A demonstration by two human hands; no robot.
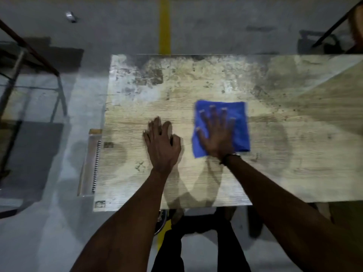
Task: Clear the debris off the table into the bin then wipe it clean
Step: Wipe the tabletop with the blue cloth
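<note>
Right hand (217, 134) flat with spread fingers pressing blue cloth (240, 122) mid-frame on stained table (275, 173), left hand (162, 142) resting beside it, fingers loosely bent, holding nothing, metal frame (29, 55) upper left, yellow floor line (164, 26) top centre

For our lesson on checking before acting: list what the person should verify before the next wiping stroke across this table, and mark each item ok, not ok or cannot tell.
1. Cloth under the wiping hand: ok. The right hand lies flat, fingers spread, on the blue cloth.
2. Cloth flat on the table: ok, though its near edge looks slightly folded.
3. Other hand out of the cloth's way: ok. The left hand rests on the wood beside the cloth, apart from it.
4. Loose debris gone: cannot tell. Dark specks remain; stains or crumbs is unclear.
5. Far left corner clean: not ok. Grey blotches show there.
6. Bin nearby: cannot tell; none is in view.
</note>
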